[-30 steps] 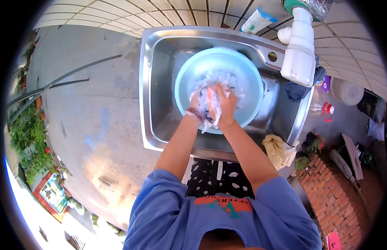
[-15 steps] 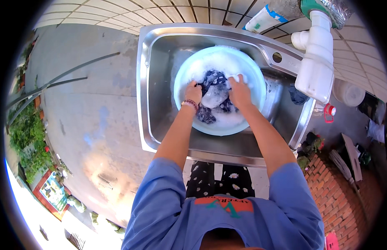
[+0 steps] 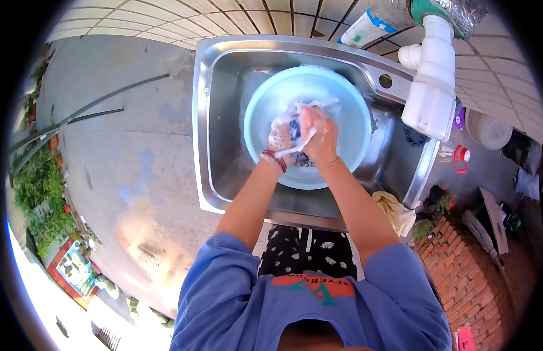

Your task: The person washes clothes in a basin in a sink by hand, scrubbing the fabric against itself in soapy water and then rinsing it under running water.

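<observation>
A pale blue round basin [image 3: 252, 108] holding soapy water stands inside a stainless steel sink [image 3: 225, 76]. Between my hands a dark blue cloth with a light pattern [image 3: 295, 130] shows, mostly hidden by fingers and foam. My left hand [image 3: 279, 139], coated in suds and with a beaded bracelet at its wrist, is closed on the cloth's left side. Curled close beside it, my right hand [image 3: 317, 131] grips the cloth from the right. A white strand of foam trails across from the right hand toward the left wrist.
A white plastic drain pipe [image 3: 432, 82] hangs over the sink's right end. Dark cloth [image 3: 414, 136] lies in that end, and a yellowish cloth [image 3: 394, 213] sits at the front right edge. A red-handled bottle [image 3: 461, 157] and brick wall [image 3: 458, 263] are to the right.
My hands have come together from opposite sides of the cloth, the right one moving left. The foam-topped cloth is now bunched between them, and the yellowish cloth has come into view.
</observation>
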`<state>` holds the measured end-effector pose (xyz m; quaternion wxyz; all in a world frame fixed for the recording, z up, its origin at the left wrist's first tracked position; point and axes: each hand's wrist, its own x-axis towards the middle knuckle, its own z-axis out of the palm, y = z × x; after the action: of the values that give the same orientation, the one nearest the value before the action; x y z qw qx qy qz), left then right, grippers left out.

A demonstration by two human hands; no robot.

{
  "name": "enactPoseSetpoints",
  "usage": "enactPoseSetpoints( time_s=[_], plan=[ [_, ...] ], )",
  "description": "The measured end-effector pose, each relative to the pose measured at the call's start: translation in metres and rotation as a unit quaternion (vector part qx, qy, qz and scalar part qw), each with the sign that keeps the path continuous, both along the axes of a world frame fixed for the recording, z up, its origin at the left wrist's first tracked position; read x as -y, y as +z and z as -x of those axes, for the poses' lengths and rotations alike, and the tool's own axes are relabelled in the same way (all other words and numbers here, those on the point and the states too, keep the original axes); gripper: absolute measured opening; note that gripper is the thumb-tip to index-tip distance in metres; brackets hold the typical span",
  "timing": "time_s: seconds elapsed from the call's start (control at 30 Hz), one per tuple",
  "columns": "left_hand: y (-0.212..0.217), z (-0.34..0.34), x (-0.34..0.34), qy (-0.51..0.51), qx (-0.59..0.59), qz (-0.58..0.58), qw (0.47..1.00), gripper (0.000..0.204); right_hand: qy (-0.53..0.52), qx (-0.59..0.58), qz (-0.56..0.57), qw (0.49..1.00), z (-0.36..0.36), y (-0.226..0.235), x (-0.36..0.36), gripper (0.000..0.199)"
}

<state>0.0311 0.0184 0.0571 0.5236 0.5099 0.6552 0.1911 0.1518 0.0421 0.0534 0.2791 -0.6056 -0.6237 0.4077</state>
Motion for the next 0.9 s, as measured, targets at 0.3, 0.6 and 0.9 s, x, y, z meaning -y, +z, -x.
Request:
enactPoseSetpoints(
  time_s=[0.3, 0.6, 0.9],
  plan=[
    [-0.013, 0.02, -0.003, -0.062, -0.32, -0.022, 0.945, 0.072, 0.157, 0.328, 0.109, 0.925, -0.03, -0.03, 0.015, 0.072],
    [-0.017, 0.038, -0.022, 0.295, 0.561, 0.248, 0.733, 0.077, 0.14, 0.072, -0.161, 0.974, -0.002, 0.032, 0.034, 0.035],
    [0.006, 0.005, 0.002, 0.204, 0.466, 0.07, 0.858, 0.059, -0.078, -0.184, 0.078, 0.977, 0.003, 0.008, 0.003, 0.017]
  ],
)
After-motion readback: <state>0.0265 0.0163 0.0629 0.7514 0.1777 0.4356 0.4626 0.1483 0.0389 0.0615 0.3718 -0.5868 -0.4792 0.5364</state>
